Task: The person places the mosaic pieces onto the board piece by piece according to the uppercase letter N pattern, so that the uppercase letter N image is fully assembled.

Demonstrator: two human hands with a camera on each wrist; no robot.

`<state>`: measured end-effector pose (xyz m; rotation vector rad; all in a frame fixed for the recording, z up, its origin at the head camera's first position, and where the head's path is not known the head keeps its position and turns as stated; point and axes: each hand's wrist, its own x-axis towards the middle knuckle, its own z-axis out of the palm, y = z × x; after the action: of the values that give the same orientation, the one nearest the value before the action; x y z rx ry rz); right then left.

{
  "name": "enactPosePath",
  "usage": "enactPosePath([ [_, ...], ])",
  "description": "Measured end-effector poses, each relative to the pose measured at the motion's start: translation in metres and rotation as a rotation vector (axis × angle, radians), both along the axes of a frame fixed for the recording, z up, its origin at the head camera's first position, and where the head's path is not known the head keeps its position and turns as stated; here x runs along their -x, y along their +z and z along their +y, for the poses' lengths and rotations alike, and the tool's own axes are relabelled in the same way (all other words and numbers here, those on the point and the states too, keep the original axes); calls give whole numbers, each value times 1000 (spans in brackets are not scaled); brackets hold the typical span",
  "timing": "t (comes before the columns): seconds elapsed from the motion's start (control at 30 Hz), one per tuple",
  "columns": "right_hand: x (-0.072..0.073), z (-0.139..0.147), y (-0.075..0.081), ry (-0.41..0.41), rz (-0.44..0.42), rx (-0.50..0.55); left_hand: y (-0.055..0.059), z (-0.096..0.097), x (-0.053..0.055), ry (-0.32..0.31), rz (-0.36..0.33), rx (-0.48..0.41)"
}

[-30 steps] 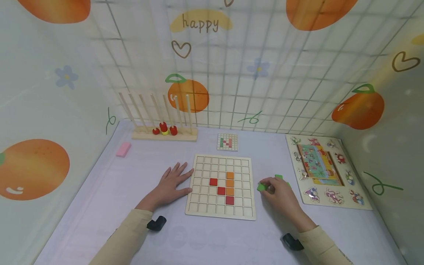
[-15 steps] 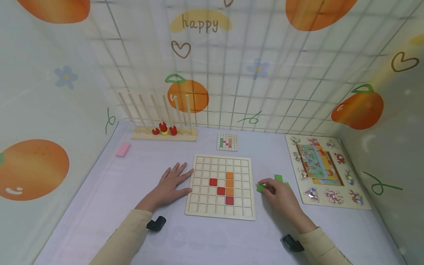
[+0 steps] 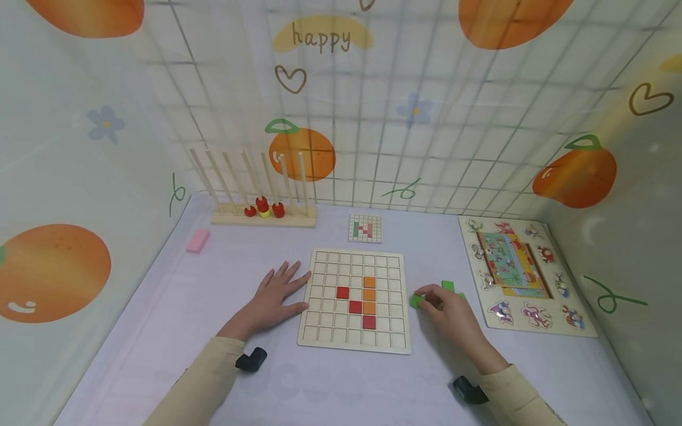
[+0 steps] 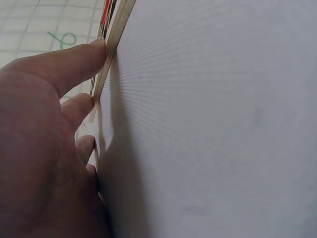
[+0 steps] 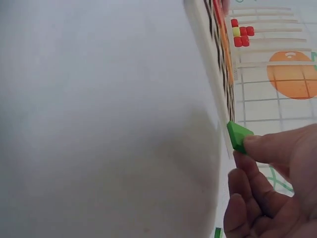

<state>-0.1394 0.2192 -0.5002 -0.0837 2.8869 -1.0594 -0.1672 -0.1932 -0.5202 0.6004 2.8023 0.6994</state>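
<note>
My left hand [image 3: 274,302] lies flat with spread fingers at the left edge of a wooden grid board [image 3: 325,328]; in the left wrist view its thumb and fingertips touch the board's side. My right hand [image 3: 453,310] pinches a green square tile [image 5: 238,135] between thumb and forefinger, just off the board's right edge. On the board sit red tiles [image 3: 343,293] in a diagonal and a column of orange tiles [image 3: 370,294]. Other green tiles [image 3: 447,286] lie on the table behind my right hand, partly hidden by it.
A small pattern card [image 3: 365,228] lies behind the board. At the back left stands a wooden peg rack [image 3: 263,219] with red and yellow beads. A pink block [image 3: 198,241] lies left, and an animal puzzle board [image 3: 524,316] lies on the right.
My right hand's green tile has shifted slightly left, closer to the board's edge. The left hand has stayed in place.
</note>
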Motion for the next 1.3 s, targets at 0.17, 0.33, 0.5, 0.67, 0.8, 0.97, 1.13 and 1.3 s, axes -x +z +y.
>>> enactPosePath([
  [0.17,2,-5,4,0,16,18,0,0,-1,-4,2,-10],
  [0.33,6,-14,9,-8,4,26,0,-1,-1,-6,1,-16],
  [0.5,11,-26,13,12,7,35,-1,-1,0,-9,2,-19],
  [0.67,16,-38,16,42,26,59,-1,-1,0,-10,1,-21],
  [0.8,21,-48,18,63,38,90,-2,-1,0,-7,0,-9],
  [0.97,26,-65,20,83,37,121,-2,-1,1,-4,-1,-3],
  [1.13,30,-82,21,101,35,152,-2,-1,1,-8,7,-6],
  [1.3,35,-96,18,126,34,175,-3,-1,1,-10,11,1],
])
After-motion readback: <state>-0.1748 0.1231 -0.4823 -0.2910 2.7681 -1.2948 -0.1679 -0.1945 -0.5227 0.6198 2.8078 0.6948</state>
